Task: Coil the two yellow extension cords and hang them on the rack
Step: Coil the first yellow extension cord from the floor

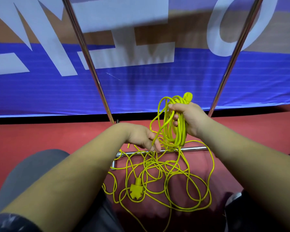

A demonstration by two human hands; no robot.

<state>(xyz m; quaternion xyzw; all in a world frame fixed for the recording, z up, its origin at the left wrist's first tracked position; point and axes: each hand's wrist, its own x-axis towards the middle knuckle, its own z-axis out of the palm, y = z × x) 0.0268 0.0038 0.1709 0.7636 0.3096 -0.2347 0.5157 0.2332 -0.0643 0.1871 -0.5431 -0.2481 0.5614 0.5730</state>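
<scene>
Mostly tangled: right hand (190,120) fingers (175,122) grip coil (176,131); left hand (141,138) fingers (156,146) pinch strand (158,133); floor tangle (137,191) partly hides rack base (195,148).

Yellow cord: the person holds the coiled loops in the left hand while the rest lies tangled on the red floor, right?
No. The head view shows the coiled loops in the right hand; the left hand only holds one strand. The rest does lie tangled on the red floor.

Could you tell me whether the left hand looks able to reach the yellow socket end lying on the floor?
Probably yes: the socket end lies uncovered on the floor below the left hand, only loose cord loops around it, though that hand pinches a strand.
</scene>
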